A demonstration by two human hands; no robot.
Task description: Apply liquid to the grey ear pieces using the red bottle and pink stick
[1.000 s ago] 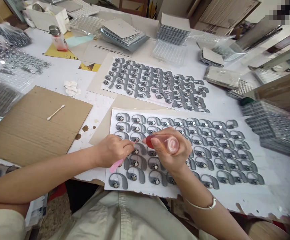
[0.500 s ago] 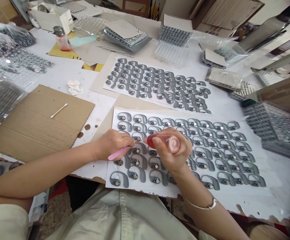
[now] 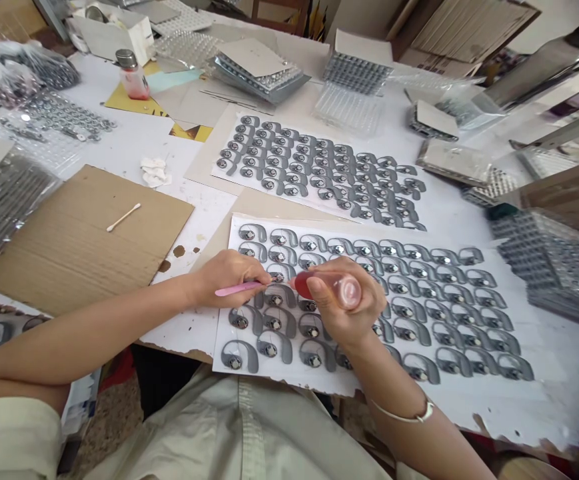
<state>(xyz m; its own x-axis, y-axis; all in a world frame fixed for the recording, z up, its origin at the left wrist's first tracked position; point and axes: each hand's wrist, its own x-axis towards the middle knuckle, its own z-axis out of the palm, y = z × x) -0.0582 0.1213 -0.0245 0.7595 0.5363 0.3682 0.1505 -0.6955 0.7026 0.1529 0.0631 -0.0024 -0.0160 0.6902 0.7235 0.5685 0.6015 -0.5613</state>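
My left hand (image 3: 232,272) is closed around pink tweezers (image 3: 234,289), whose tip reaches toward a grey ear-hook earphone piece (image 3: 278,273) in the left part of the near sheet. In my right hand (image 3: 356,310) lies a small squeeze bottle (image 3: 330,283) with red contents, tilted so that its narrow nozzle points left at the same piece. Nozzle and tweezer tip are close together; whether either touches the piece I cannot tell. Rows of similar grey pieces cover the white near sheet (image 3: 469,393). My right hand hides several of them.
A second sheet of grey pieces (image 3: 314,160) lies beyond. To the left are a cardboard piece (image 3: 84,247) with a cotton swab (image 3: 123,218) and a crumpled tissue (image 3: 154,172). A metal-capped jar (image 3: 132,77) stands behind. Stacked trays (image 3: 359,63) line the back, more (image 3: 559,260) the right.
The pink tweezers have turned to lie flatter, and their rear end has risen slightly. The whole view has shifted a little; the bottle stays at the same piece.
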